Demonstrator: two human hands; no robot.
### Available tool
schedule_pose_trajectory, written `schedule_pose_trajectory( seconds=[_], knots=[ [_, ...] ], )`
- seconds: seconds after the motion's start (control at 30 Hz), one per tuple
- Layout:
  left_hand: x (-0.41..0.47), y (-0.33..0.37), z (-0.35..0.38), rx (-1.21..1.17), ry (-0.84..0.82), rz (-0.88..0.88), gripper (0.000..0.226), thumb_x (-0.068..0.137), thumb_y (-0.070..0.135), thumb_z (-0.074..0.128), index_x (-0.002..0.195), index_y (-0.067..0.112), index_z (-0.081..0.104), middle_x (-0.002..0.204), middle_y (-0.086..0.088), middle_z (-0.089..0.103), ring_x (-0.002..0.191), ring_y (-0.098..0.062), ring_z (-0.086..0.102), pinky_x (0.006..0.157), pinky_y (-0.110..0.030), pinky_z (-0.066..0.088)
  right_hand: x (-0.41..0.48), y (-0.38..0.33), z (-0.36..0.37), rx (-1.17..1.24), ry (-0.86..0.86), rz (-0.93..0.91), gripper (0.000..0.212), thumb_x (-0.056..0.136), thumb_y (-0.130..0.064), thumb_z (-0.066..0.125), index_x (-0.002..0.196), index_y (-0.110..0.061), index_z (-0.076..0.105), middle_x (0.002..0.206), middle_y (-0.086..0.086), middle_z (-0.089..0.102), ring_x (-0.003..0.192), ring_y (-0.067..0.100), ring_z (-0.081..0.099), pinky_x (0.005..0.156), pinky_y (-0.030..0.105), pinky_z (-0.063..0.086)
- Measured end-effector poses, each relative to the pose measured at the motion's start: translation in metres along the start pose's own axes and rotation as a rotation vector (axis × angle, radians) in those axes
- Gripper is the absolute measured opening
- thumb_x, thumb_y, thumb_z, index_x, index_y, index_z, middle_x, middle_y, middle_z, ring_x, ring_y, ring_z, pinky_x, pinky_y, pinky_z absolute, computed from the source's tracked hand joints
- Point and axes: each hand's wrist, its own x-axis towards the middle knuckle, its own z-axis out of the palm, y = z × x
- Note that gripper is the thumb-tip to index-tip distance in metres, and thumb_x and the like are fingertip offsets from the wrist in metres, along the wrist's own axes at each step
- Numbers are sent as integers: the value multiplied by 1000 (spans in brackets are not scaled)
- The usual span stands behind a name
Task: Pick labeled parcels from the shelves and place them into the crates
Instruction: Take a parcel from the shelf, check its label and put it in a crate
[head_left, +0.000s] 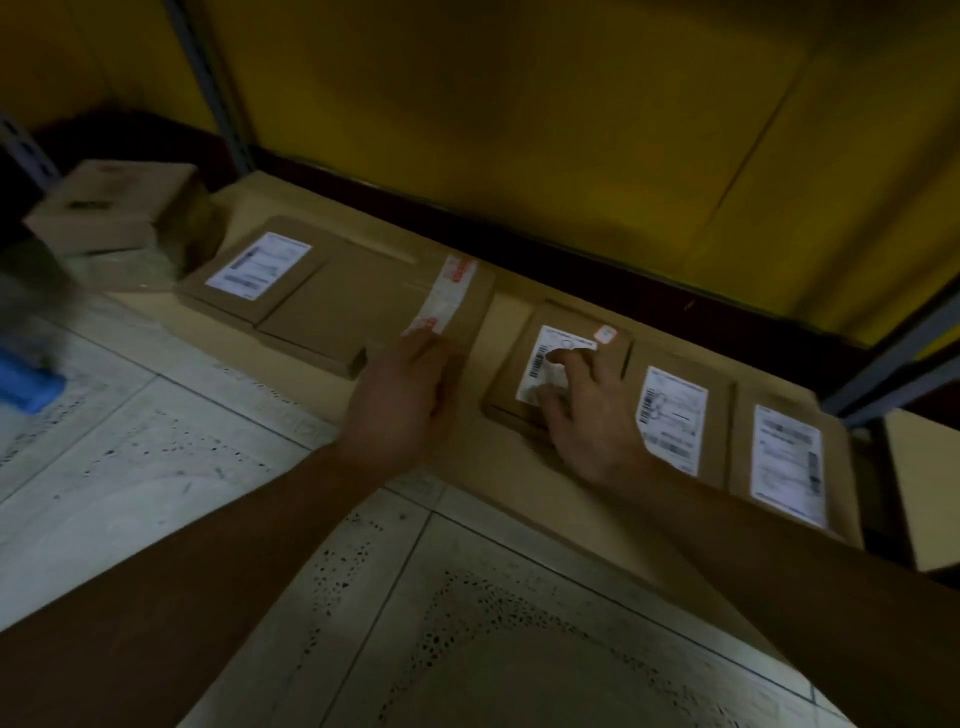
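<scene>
Head view looks down on a low shelf board (506, 312) of pale beige colour, which runs from far left to near right. Behind it stands a yellow wall (519, 104) with a dark band (519, 228) along its foot. A grey metal post (208, 78) rises at the far left. In front of the shelf lies a tiled floor (156, 441), pale with dark speckles.

The small parcel (519, 379) lies flat on the board, right of the middle. The right hand (592, 410) rests on top of it with the fingers spread wide, the fingertips (558, 356) pressing on its white label; it does not grip anything. Just left of it lies a wide taped box (363, 301), and a thinner labelled parcel (260, 270) lies on the far left part of this box. The left hand (400, 395) lies over the near right corner of the taped box. Its thumb is hidden and the picture is blurred here, so I cannot tell if it grips the edge or only rests.

Right of the small parcel two more parcels lie side by side: the third parcel (675, 415), then the end parcel (789, 462), both with the label up. At the far left a stack of boxes (114, 218) stands on the board. A blue object (26, 384), much blurred, is on the floor at the left edge.
</scene>
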Motion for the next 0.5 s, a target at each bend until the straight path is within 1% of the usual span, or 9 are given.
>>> schedule_pose_trajectory(
  seconds=[0.07,0.17,0.2,0.23,0.27,0.3,0.37,0.43,0.5],
  knots=[
    [-2,-23,-15,15,14,-114,45,86,28,46,123,11,64,111,-2,63,89,-26,59,78,-45,55,8,-18,13,68,-22,-19,40,103,-33,50,140,-20,47,139,7,47,125,26,46,100,35,39],
    [-3,-46,-28,86,48,-258,59,82,41,40,132,15,57,129,-8,54,108,-31,54,87,-49,51,25,-37,25,197,-20,52,43,103,-32,51,145,-25,43,142,6,46,127,23,47,99,33,39],
    [-3,-51,-30,64,37,-310,61,82,41,43,137,16,54,134,-8,52,114,-32,52,91,-52,50,30,-42,28,242,-14,75,45,103,-32,51,146,-25,42,143,6,47,128,23,48,102,34,40],
    [-3,-58,-29,26,23,-337,63,83,40,46,142,18,50,139,-7,50,118,-31,52,94,-53,50,35,-48,31,293,-15,92,47,103,-32,52,148,-25,41,144,6,48,128,24,49,104,39,44],
    [-3,-60,-29,-31,9,-345,65,84,40,49,146,20,46,141,-5,50,121,-29,53,97,-53,51,39,-53,33,341,-30,98,49,103,-33,52,150,-26,39,146,6,48,130,25,49,105,43,46],
    [-2,-60,-28,-95,-6,-341,63,87,38,52,148,22,44,141,-3,52,123,-27,54,98,-52,51,41,-58,35,372,-58,93,50,104,-32,51,152,-26,37,149,6,47,133,25,48,107,43,45],
    [-1,-54,-26,-198,-27,-330,54,93,27,59,145,22,48,135,-2,60,120,-20,57,101,-46,52,42,-66,37,370,-112,59,50,105,-28,51,154,-24,37,150,5,50,136,23,48,107,35,42],
    [-3,-50,-23,-244,-19,-313,47,96,14,60,142,19,53,131,-1,63,115,-13,57,98,-36,52,41,-69,38,338,-136,26,48,104,-21,53,151,-21,42,144,5,57,133,23,53,105,32,44],
    [-6,-46,-23,-289,21,-294,46,96,19,57,142,21,52,135,1,62,118,-9,56,99,-33,51,40,-69,36,345,-134,25,45,103,-18,56,147,-20,48,140,2,61,129,20,56,98,21,46]
  ],
)
